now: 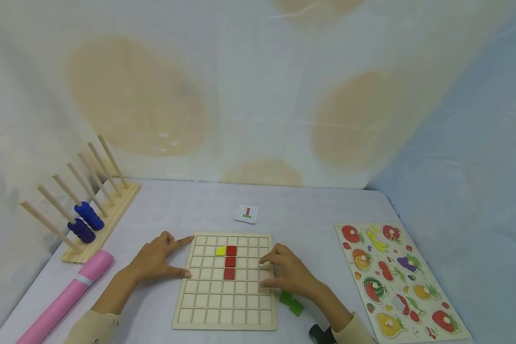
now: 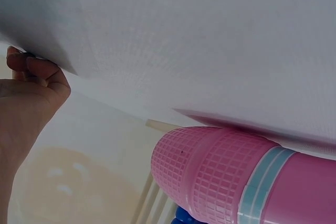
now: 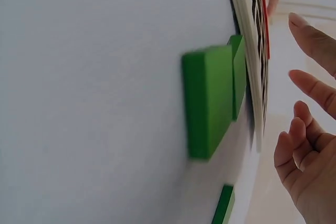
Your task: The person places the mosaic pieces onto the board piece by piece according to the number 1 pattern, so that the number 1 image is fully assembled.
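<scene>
A wooden grid board (image 1: 227, 326) lies flat on the table. In its grid sit one yellow tile (image 1: 220, 251) and a column of red tiles (image 1: 230, 261), the yellow one left of the top red. My left hand (image 1: 155, 260) is at the board's left edge, thumb and forefinger spread with their tips right at the rim, the other fingers folded. Over the right edge hovers my right hand (image 1: 290, 273), thumb and forefinger apart and nothing between them. Green tiles (image 3: 215, 103) lie loose on the table beside the board, below that hand.
Behind the board lies a small pattern card (image 1: 247, 214). A peg stand (image 1: 118, 205) with blue and purple rings is at the left, near a pink cylinder (image 1: 64, 306). On the right lies a fruit puzzle board (image 1: 387, 282); a black object (image 1: 321, 334) shows by the right sleeve.
</scene>
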A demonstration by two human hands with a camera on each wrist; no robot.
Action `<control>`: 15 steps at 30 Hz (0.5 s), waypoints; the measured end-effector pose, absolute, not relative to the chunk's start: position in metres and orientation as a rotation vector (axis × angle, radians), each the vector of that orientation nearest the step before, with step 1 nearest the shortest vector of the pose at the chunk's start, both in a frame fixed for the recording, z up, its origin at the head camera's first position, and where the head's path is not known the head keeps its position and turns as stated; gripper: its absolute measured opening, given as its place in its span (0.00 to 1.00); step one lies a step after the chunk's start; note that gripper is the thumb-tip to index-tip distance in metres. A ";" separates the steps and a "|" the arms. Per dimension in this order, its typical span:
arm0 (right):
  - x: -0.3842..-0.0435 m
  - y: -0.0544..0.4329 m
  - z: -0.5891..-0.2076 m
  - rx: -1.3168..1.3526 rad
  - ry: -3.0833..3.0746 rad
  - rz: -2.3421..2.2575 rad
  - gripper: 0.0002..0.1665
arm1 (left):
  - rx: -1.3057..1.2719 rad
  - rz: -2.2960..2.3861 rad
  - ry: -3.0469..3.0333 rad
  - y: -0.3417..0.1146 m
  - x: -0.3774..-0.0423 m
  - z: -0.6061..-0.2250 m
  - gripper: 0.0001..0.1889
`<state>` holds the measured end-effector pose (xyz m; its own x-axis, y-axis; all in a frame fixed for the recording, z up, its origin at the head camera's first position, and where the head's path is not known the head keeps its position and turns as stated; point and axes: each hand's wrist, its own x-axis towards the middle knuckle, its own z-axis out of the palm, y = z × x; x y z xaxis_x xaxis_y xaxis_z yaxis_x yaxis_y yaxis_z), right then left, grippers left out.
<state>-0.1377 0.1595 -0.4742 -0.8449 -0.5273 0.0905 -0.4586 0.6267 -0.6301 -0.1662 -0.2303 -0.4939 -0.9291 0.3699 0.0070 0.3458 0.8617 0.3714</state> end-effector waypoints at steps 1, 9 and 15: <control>-0.137 0.163 -0.474 -0.831 2.742 -1.024 0.29 | 0.571 0.576 2.969 -0.230 -0.166 -0.494 0.53; -0.131 0.189 -0.478 -0.777 2.774 -1.074 0.28 | 0.560 0.578 2.966 -0.230 -0.165 -0.496 0.53; -0.129 0.209 -0.487 -0.651 2.817 -1.072 0.28 | 0.570 0.574 2.974 -0.230 -0.165 -0.494 0.52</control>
